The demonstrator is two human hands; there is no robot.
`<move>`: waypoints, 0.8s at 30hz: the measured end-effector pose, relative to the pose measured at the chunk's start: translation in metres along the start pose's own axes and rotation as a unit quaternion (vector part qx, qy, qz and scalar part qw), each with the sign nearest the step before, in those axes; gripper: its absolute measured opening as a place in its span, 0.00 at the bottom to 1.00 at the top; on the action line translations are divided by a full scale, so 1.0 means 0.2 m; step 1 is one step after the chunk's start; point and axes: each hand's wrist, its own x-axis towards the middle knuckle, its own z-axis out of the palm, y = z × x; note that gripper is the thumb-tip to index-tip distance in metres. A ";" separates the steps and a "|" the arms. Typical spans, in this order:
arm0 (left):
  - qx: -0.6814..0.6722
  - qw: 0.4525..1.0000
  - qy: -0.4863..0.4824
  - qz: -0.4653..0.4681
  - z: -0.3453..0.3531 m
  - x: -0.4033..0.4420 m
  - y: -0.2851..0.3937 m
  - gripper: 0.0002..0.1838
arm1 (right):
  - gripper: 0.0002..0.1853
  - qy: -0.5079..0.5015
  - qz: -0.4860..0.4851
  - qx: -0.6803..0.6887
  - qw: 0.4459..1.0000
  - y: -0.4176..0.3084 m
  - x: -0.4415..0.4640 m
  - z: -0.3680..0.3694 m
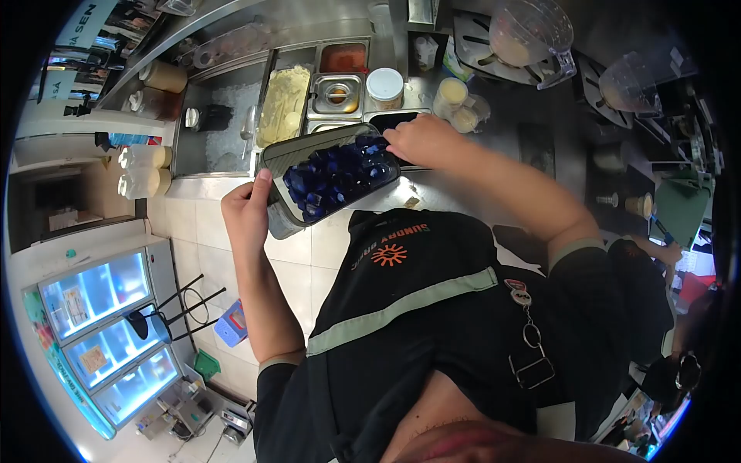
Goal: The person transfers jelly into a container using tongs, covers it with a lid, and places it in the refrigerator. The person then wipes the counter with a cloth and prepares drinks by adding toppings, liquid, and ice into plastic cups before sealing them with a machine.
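A rectangular clear-sided container (284, 207) with dark blue, glossy cubes (332, 176) is held tilted above the counter's front edge. My left hand (248, 207) grips its left end, thumb on the upper rim and the other fingers behind it. At the opposite end, my right hand (421, 141) has its fingers closed at the far right rim, close to the cubes; its fingertips are partly hidden. Just behind the container, a dark rectangular pan (394, 119) sits in the counter, partly covered by my right hand.
Behind are a yellow-filled pan (284, 104), a lidded steel pan (335, 94), a white-lidded jar (384, 86) and an ice bin (228, 116). Blender jugs (529, 35) stand back right. A co-worker's arm (656, 251) shows at right. A stool (189, 305) stands on the floor at left.
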 end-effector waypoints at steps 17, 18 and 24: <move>0.029 0.999 0.002 -0.016 -0.01 0.07 -0.01 0.28 | 0.14 0.114 0.155 0.170 0.966 0.09 -0.33 -0.11; 0.030 0.999 0.003 -0.017 -0.02 0.07 -0.01 0.28 | 0.14 0.121 0.135 0.201 0.963 0.07 -0.32 -0.14; 0.014 1.000 0.005 -0.008 -0.01 0.06 -0.01 0.27 | 0.14 0.039 0.015 0.108 0.993 -0.02 -0.21 0.08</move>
